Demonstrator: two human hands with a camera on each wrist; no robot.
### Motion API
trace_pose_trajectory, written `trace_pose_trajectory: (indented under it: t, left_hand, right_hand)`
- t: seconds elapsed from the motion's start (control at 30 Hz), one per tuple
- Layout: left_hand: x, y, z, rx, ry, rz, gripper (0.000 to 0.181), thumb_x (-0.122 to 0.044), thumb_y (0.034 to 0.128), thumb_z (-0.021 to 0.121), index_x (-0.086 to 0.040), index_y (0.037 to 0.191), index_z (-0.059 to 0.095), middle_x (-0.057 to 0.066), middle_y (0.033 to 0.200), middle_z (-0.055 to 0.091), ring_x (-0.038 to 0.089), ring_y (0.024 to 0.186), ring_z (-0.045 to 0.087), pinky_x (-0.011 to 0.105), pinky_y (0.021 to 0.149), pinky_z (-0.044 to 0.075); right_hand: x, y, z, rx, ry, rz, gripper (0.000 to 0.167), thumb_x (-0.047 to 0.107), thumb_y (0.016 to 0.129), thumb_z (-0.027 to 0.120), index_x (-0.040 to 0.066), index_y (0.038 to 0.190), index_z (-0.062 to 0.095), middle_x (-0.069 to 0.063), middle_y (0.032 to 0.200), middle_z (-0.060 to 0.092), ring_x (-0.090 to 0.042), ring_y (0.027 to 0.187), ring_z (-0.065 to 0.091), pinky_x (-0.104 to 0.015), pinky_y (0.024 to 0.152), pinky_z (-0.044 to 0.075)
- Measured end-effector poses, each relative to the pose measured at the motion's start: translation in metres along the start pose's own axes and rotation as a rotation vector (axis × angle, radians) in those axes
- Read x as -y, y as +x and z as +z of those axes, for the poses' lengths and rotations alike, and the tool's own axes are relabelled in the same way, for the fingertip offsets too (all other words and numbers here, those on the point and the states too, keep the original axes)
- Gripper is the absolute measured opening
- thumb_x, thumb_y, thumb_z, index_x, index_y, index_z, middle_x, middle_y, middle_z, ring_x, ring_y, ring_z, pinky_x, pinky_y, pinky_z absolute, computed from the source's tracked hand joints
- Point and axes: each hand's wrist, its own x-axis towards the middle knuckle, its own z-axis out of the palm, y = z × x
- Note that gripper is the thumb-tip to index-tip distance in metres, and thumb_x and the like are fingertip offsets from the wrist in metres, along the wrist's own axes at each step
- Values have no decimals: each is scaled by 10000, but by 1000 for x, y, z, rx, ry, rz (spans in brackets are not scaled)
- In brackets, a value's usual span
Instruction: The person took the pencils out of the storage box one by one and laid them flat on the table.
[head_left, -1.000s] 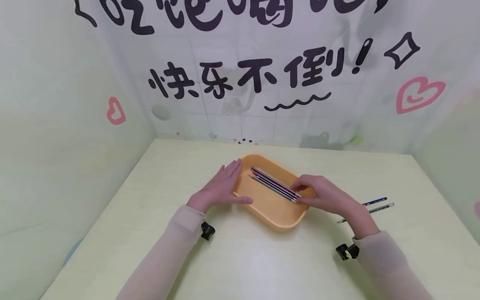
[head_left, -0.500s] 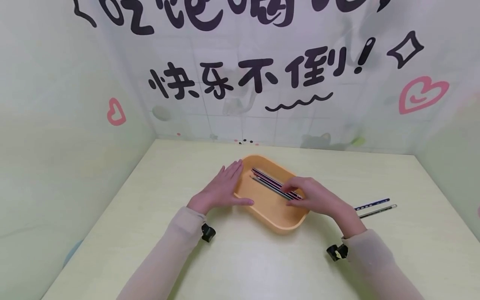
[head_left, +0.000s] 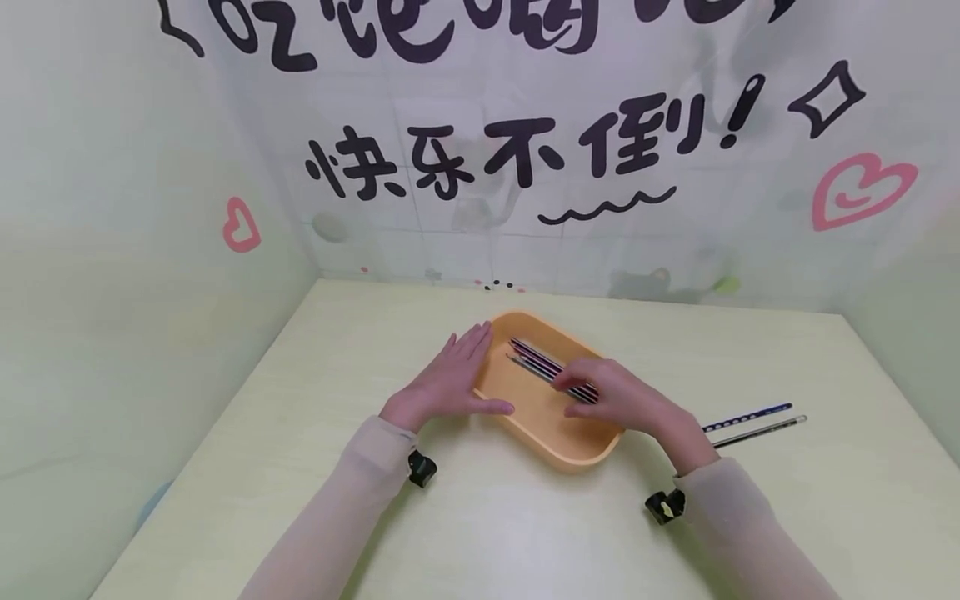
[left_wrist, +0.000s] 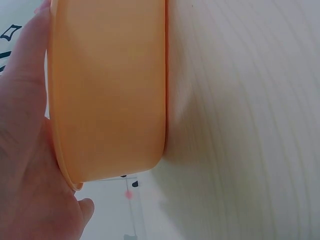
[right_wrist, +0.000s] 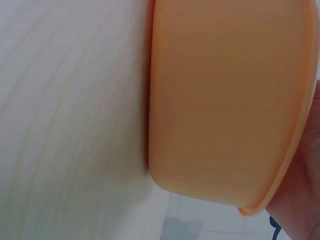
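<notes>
An orange plastic tray (head_left: 525,408) stands at an angle on the table, with several striped pencils (head_left: 534,361) lying side by side inside it. My left hand (head_left: 442,379) rests against the tray's left end, fingers straight along the rim and thumb stretched over the near edge. Over the tray's right end reaches my right hand (head_left: 618,396); its fingers are bent above the pencils, with a gap between thumb and index finger. It covers the pencils' right ends. Both wrist views mostly show the tray's outer wall (left_wrist: 110,90), and the right fingertips are hidden there.
Right of the tray, a blue pencil (head_left: 750,417) and a dark pencil (head_left: 765,430) lie on the pale table (head_left: 480,525), partly behind the right wrist. A wall with black lettering (head_left: 521,150) closes off the back; side walls stand left and right.
My right hand has moved left along the pencils from their right ends, and its thumb and index finger are spread wider. The left hand stays on the tray. The head view has shifted slightly.
</notes>
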Motion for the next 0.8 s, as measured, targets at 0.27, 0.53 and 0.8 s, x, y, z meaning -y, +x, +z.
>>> trace_pose_trajectory:
  t: [0.27,0.53,0.8]
  left_hand:
    - [-2,0,-1,-3,13,-8,1208,-727,822,625,10,1588,50,136,1692,-7,294,1577,23,494,1287,49]
    - [-4,-2,-2,10,-1,-19,1212,-723,820,632,1,1589,38,127,1692,-21,282,1577,6,490,1287,41]
    - [-4,0,-2,5,7,-11,1200,-716,827,630,9,1586,48,135,1691,-10,288,1576,15,484,1288,47]
  right_hand:
    - [-4,8,5,24,-34,-11,338,135,843,793,33,1152,702,-76,1115,741,-228,1024,700,-412,931,579]
    - [-8,16,7,61,-31,10,350,160,849,794,39,1162,695,-64,1123,736,-218,1024,700,-395,927,584]
    - [-11,19,7,65,-6,65,360,152,839,802,23,1158,695,-84,1121,739,-223,1027,707,-398,939,583]
